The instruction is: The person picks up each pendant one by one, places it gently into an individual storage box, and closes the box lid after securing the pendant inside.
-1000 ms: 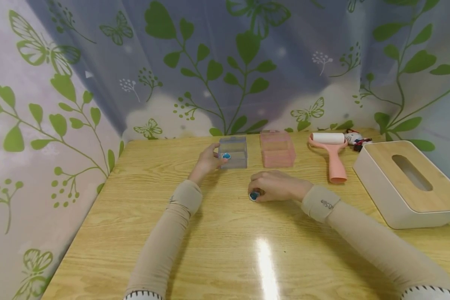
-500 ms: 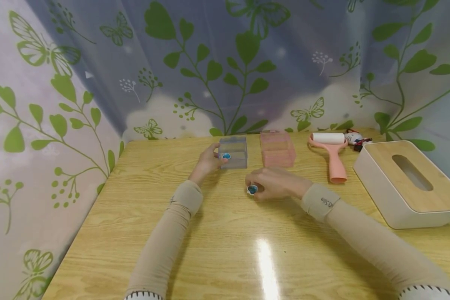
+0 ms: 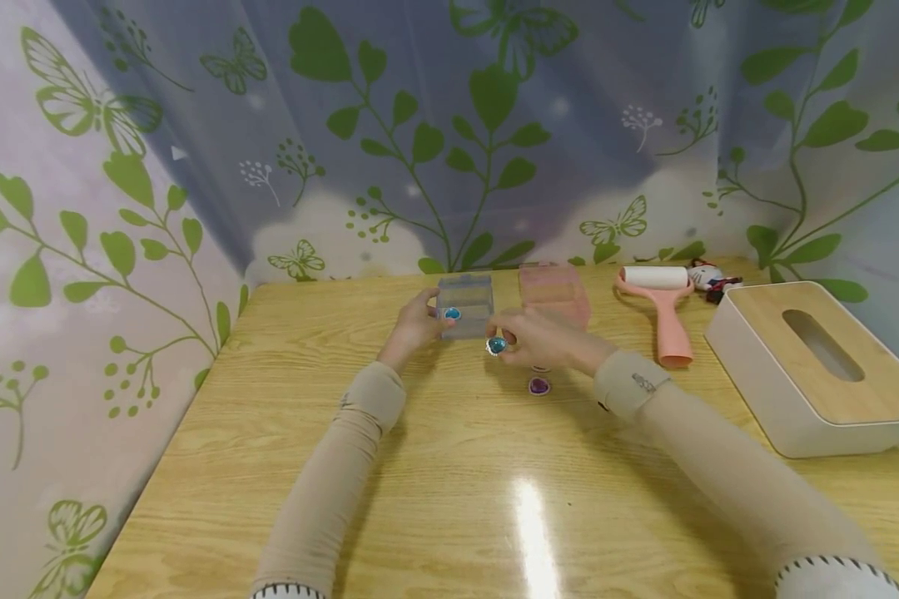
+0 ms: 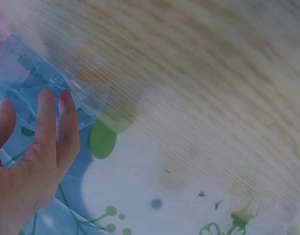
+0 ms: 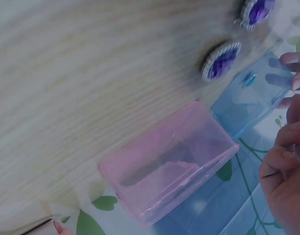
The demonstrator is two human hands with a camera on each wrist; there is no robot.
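My left hand [image 3: 416, 323] holds the left end of a see-through blue box [image 3: 476, 291], thumb and fingers spread along that end. Inside this box lies a blue gem [image 3: 452, 314] with a pale rim. Just right of the box, above the table, my right hand [image 3: 543, 337] pinches another blue gem [image 3: 497, 345] in a beaded silver setting. In the right wrist view that hand hides what it pinches. Two purple gems [image 5: 221, 62] with silver rims lie on the table; in the head view one purple gem [image 3: 539, 386] shows below my right hand and the other is mostly covered.
A see-through pink box [image 3: 550, 283] stands right of the blue one, partly behind my right hand. Further right are a pink-handled lint roller [image 3: 670, 324], a small white-headed doll [image 3: 707, 274] and a tissue box [image 3: 764, 374] with a wooden top. A patterned curtain [image 3: 389, 166] hangs behind the table.
My right hand has lifted the blue gem and carried it away from me toward the blue box, uncovering a purple gem on the table. My left hand has stayed put.
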